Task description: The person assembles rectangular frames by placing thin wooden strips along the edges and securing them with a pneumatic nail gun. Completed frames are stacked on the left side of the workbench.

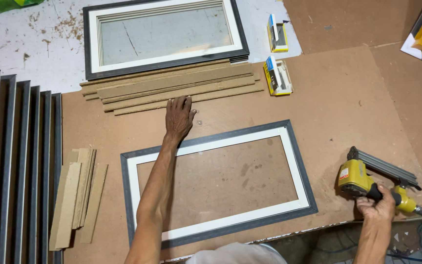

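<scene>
- Right hand: nearest the viewer at lower right, fingers wrapped closed round the black grip of a yellow nail gun, which rests on the worktop; a hose runs off its rear toward the right edge.
- Frame: lies flat in the middle of the brown board worktop, dark grey outside, white inside, with bare board showing through its opening. The left forearm crosses over its left part.
- Short strips: a loose pile of fibreboard pieces just left of the frame.
- Stacked frames: a row of dark frames along the left edge.
- Left hand: stretched beyond the frame, palm down, fingers flat and spread, gripping nothing; the fingertips touch the near edge of the long strips.
- Staple boxes: two small yellow boxes, right of the long strips.
- Far frames: a stack of matching frames behind the long strips.
</scene>
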